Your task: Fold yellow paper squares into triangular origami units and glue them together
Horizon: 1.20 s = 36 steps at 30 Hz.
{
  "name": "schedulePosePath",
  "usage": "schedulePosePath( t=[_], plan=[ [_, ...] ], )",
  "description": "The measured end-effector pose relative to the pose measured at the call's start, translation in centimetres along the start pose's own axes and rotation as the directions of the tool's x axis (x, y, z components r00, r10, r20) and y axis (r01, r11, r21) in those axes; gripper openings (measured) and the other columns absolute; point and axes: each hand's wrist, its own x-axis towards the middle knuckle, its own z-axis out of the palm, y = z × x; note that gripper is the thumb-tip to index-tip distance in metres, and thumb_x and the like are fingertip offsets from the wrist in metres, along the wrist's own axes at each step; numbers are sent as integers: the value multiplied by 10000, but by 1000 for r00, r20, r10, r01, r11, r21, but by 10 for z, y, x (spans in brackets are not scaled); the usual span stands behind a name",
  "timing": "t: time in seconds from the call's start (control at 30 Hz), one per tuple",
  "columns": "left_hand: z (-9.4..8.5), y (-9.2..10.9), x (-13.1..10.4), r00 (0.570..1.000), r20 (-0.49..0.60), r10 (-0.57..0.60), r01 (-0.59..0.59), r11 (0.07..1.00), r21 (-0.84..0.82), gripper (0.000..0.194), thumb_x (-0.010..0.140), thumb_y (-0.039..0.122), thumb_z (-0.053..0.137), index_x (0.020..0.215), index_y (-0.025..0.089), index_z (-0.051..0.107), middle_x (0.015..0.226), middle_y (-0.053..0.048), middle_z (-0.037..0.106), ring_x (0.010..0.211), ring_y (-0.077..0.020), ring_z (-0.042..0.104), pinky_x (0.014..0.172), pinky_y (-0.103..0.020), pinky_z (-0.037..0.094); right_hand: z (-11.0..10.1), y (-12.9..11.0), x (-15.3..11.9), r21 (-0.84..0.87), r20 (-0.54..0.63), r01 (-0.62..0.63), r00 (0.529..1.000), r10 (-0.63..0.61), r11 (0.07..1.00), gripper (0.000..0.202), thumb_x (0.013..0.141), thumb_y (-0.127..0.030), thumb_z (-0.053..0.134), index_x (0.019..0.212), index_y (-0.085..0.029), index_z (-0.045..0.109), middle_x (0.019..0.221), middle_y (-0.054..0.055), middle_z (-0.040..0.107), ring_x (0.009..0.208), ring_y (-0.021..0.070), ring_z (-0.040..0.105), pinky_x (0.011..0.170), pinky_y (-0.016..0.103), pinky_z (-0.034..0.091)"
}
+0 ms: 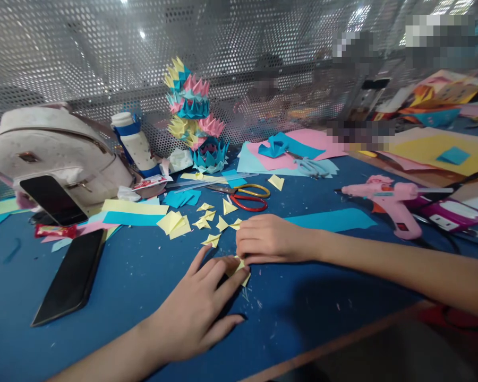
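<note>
Low on the blue table, a small yellow paper piece [245, 278] lies partly hidden beneath my fingers. My left hand [205, 305] is spread, its fingertips pressing the paper down and its thumb apart. From the other side my right hand [271, 239] has its fingers closed on the paper's upper edge; the fingertips are partly hidden. Just beyond both hands are several small folded yellow paper pieces [222, 224] and a stack of yellow paper squares [174, 224]. Scissors [250, 197] with one yellow and one red handle rest behind them.
A pink glue gun [386, 199] lies at right, near a blue paper strip [334, 219]. Two phones stand at left, one black phone [72, 278] nearer, before a white backpack [56, 154]. A bottle [133, 143] and a folded-paper tower [191, 101] stand by the perforated screen [231, 69].
</note>
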Motion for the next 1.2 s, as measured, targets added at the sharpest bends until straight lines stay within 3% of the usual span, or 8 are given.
schedulePosePath(
  t=[0.13,0.33,0.5,0.67,0.83,0.97,1.1,1.2],
  plan=[
    [0,0,0,1000,16,-7,7,1000,11,588,1012,433,484,1513,160,343,1389,-158,493,1331,-303,467,1172,-680,196,5,0,-9,62,-79,-48,996,53,997,263,1036,-340,484,929,-197,678,856,14,637,768,148,498,676,283,369],
    [-1,-2,0,1000,26,2,-3,1000,23,607,1001,442,507,1514,161,346,1448,-152,464,1371,-307,432,1183,-649,221,4,7,-15,146,-52,-6,999,13,989,325,1041,-382,465,967,-205,727,811,20,631,759,156,488,671,296,356],
    [-4,-1,2,998,58,6,-8,999,31,595,1005,470,496,1502,168,366,1427,-113,507,1369,-283,435,1217,-622,135,5,13,-16,146,-52,-21,998,29,989,289,1025,-365,506,964,-200,735,805,24,627,767,167,475,678,298,352],
    [-8,-2,2,999,15,39,-40,996,83,570,1006,500,483,1485,201,407,1350,-85,575,1321,-262,484,1230,-598,80,10,9,-16,136,-49,-30,998,37,990,278,1027,-317,498,913,-174,707,798,26,620,777,172,492,739,300,379],
    [2,-5,8,985,-120,126,-104,979,178,473,1022,472,467,1363,154,547,1205,-108,654,1186,-283,597,1183,-633,235,11,0,-9,273,-31,-179,980,195,945,227,1016,-295,523,901,-151,656,862,35,631,844,163,537,803,281,412],
    [11,-4,17,919,-314,239,-151,948,278,258,1029,167,455,1179,66,638,1080,-122,714,1049,-245,675,1125,-530,410,8,-6,0,348,76,-352,934,348,869,158,980,-308,585,905,-175,627,871,18,621,872,162,545,737,255,403],
    [6,-5,19,915,-321,243,-179,960,216,289,1024,83,373,1108,81,650,1050,-125,717,1033,-229,678,1065,-505,478,1,-9,7,340,135,-444,895,425,829,114,950,-242,600,860,-178,630,853,9,613,848,152,549,716,252,392],
    [-5,-8,16,933,-324,156,-141,988,69,287,1009,79,375,1023,139,655,1109,-108,672,1051,-194,655,971,-404,550,-5,-11,10,355,154,-508,860,487,785,70,939,-211,604,896,-178,647,883,10,635,836,148,564,710,253,387]
  ],
)
